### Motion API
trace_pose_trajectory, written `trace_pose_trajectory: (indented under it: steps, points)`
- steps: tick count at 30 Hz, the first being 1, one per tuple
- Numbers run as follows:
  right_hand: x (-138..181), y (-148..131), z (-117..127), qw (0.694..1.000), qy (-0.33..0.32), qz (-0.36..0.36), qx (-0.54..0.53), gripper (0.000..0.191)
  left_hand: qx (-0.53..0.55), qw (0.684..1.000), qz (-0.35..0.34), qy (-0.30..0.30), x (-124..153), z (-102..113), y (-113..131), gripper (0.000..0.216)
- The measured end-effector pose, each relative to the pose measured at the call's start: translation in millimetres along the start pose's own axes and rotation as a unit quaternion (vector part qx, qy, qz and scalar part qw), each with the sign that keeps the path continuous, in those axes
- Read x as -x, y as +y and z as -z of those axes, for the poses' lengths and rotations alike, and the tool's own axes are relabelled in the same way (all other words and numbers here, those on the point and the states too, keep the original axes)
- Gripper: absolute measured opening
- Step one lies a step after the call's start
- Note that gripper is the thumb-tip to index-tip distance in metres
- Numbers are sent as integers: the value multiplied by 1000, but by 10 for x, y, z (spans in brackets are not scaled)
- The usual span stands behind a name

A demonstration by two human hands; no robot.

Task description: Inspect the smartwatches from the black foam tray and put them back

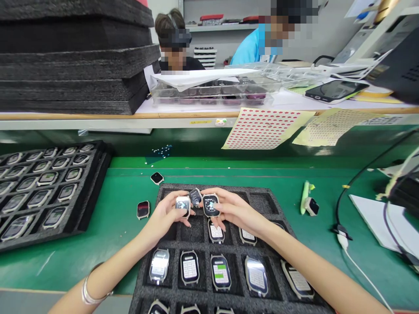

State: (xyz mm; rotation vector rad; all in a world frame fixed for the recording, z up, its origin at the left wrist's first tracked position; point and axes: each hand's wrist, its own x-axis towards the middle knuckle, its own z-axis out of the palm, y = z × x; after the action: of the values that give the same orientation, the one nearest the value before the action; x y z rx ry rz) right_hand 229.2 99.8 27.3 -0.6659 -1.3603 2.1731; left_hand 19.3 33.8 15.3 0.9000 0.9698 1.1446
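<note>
My left hand (168,211) grips a strapless smartwatch (182,205) with its screen lit, the thumb at its lower edge. In my right hand (235,209) is another smartwatch (209,201) showing a round dial, with a finger over its screen. Between them is a third smartwatch (195,197); which hand supports it I cannot tell. Both hands are above a black foam tray (204,296) with square pockets. Several lit watches, such as one with green bars (221,271), lie in its pockets. The pocket (192,230) below my left hand holds no watch.
A second foam tray (94,174) full of watches is at the left. Loose watches (143,209) lie on the green bench, one (312,206) beside a green tool (305,196). Cables (342,240) run along the right. Stacked foam (72,65) stands on the shelf; two people sit beyond.
</note>
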Motion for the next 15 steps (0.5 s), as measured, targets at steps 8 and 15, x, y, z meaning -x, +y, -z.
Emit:
trace_pose_trajectory:
  steps: [8, 15]
  points:
    - [28, 10, -30, 1000, 16, -1, 13, 44, 50, 999, 14, -13, 15, -4, -13, 39]
    - [46, 26, -56, 999, 24, 17, 16, 43, 33, 999, -5, -39, 19, 14, -50, 40]
